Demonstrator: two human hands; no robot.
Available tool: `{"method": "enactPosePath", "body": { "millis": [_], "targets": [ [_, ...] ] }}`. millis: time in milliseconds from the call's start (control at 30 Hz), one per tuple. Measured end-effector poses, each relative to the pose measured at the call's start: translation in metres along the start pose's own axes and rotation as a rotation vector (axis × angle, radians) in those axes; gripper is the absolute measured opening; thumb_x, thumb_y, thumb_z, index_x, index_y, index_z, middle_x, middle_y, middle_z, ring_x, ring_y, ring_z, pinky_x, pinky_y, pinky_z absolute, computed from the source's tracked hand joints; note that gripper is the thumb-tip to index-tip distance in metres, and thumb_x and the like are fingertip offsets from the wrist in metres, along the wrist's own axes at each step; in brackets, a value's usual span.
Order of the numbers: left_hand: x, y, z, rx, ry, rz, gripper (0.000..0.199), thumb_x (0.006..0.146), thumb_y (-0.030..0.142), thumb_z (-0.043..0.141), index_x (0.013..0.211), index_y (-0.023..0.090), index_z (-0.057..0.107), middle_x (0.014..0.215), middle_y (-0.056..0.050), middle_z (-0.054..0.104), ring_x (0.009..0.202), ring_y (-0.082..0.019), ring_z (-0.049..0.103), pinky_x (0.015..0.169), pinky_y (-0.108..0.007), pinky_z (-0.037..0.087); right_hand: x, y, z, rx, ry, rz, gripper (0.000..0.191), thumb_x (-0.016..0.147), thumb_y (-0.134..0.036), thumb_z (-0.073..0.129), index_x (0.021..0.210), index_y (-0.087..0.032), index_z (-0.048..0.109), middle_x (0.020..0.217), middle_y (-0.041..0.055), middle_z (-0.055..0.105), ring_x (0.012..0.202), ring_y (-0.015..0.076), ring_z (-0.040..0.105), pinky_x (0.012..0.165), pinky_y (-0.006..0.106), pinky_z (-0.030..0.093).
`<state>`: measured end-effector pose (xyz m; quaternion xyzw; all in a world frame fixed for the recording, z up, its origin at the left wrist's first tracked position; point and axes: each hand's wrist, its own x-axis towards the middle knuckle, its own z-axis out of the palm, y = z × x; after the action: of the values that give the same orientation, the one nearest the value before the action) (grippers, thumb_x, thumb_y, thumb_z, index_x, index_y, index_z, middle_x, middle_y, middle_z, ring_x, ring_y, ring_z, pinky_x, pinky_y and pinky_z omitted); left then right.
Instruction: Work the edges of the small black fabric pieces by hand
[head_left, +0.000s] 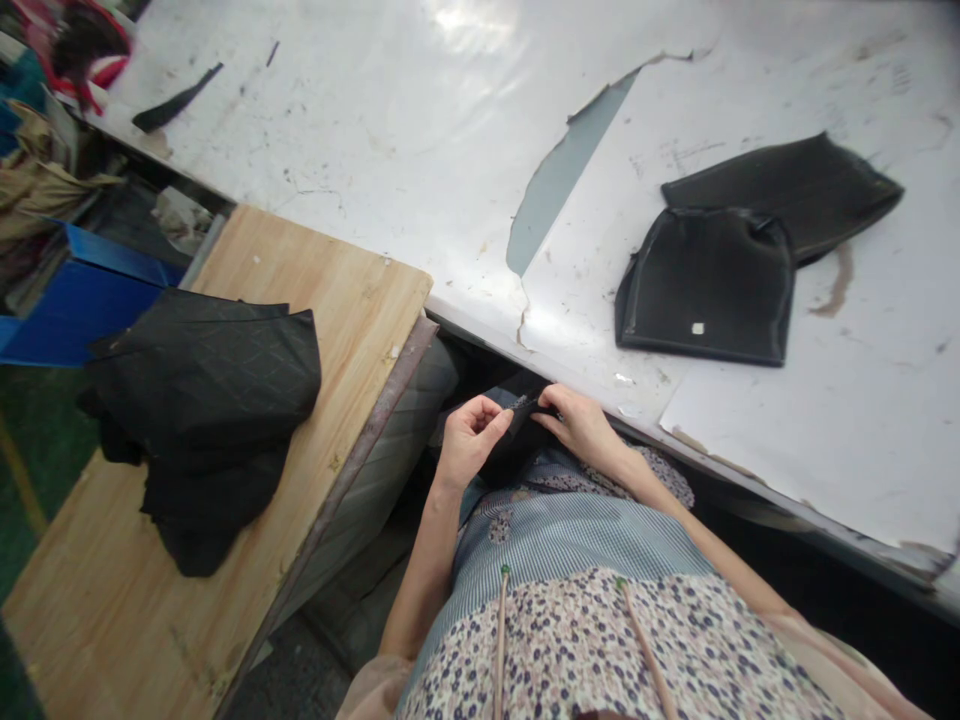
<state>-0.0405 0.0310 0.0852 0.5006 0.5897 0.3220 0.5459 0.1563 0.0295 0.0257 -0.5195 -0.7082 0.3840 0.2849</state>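
A piece of black fabric [516,438] hangs over my lap, just below the table's front edge. My left hand [472,440] pinches its upper edge between thumb and fingers. A short distance to the right, my right hand [581,425] grips the same edge, with its fingertips partly hidden by the dark material. The fabric's lower part merges with the shadow, so its full shape does not show. Beyond my right hand, a flat black leather-like pouch [709,285] with a small pale square mark rests on the table, overlapping another black piece [795,190].
The white-covered table [360,130] has a torn sheet exposing a grey-blue patch [562,165]. To my left, a wooden board [352,290] carries a heap of black quilted fabric [217,400]. A blue box [82,300] stands behind it. A black scrap [176,103] lies at the far left.
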Motion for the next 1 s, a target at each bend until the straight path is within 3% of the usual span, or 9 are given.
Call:
{"method": "enactPosePath", "body": {
  "millis": [1000],
  "targets": [
    [-0.0007, 0.0031, 0.0034, -0.011, 0.03, -0.028, 0.033, 0.079, 0.045, 0.073, 0.069, 0.017, 0.059, 0.055, 0.004, 0.05, 0.049, -0.007, 0.039, 0.047, -0.021, 0.028, -0.0002, -0.0024, -0.0007, 0.005, 0.006, 0.017, 0.014, 0.091, -0.02, 0.061, 0.084, -0.023, 0.049, 0.084, 0.0022, 0.058, 0.076, 0.0208, 0.058, 0.068, 0.031, 0.044]
  ]
}}
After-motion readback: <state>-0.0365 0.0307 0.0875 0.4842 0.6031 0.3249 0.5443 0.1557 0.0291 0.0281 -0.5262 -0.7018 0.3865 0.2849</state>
